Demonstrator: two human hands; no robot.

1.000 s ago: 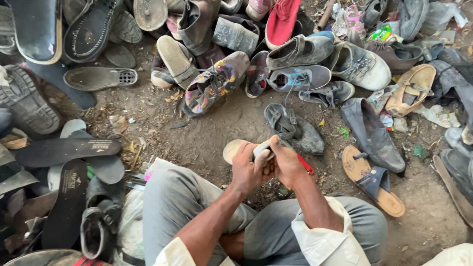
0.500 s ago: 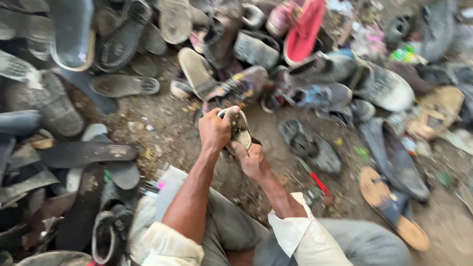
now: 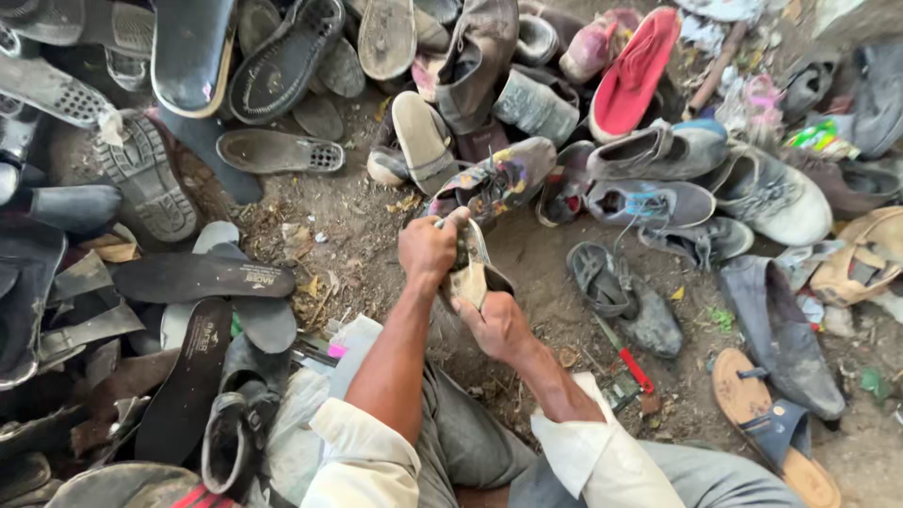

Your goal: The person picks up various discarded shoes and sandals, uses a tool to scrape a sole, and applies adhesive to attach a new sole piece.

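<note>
We grip a worn shoe (image 3: pixel 470 268) upright, left hand (image 3: pixel 428 249) clenched around its top, right hand (image 3: pixel 499 325) cupping it below, with piled shoes (image 3: pixel 658 202) beyond.

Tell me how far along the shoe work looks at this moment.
In hand: the left hand and right hand grip a worn tan-soled shoe held up over the dirt ground. Nothing shows as finished: no shoe is visibly set apart. A red-handled tool lies unused on the ground beside the right forearm. Left over: the heap of worn shoes and loose black soles lies all around.
</note>
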